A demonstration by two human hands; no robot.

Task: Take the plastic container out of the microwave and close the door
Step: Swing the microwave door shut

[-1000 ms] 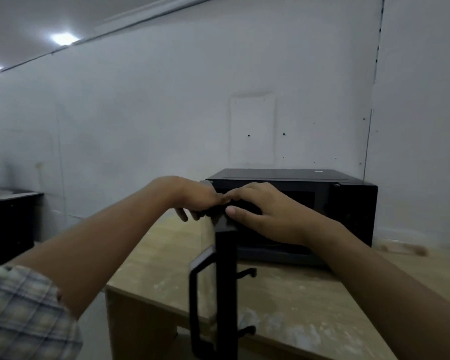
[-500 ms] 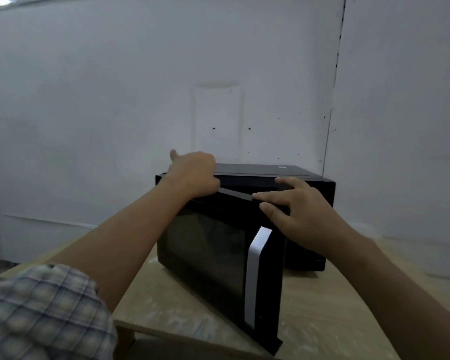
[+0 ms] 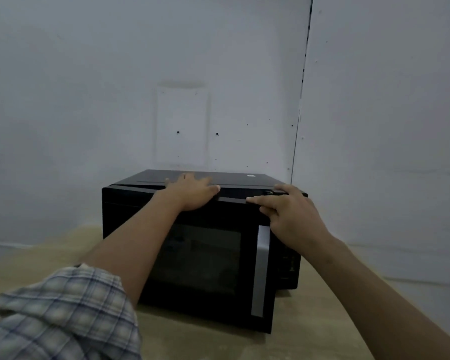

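While both hands rest on the black microwave (image 3: 200,245), neither grip holds anything. The left hand (image 3: 192,192) lies flat and spread on the top front edge, palm down, fingers loose. The right hand (image 3: 291,216) sits near the top right corner of the door (image 3: 192,261), with its fingers (image 3: 260,200) stretched along the door's top edge and nothing pinched between them. The door looks almost shut, with its right side standing a little out from the box. A silver handle (image 3: 260,271) runs up and down just under the right hand. A checked sleeve (image 3: 63,315) covers the left arm. The microwave stands on a pale wooden counter (image 3: 322,320) by a white wall (image 3: 115,87). I cannot see the plastic container anywhere, and the dark window hides the inside.
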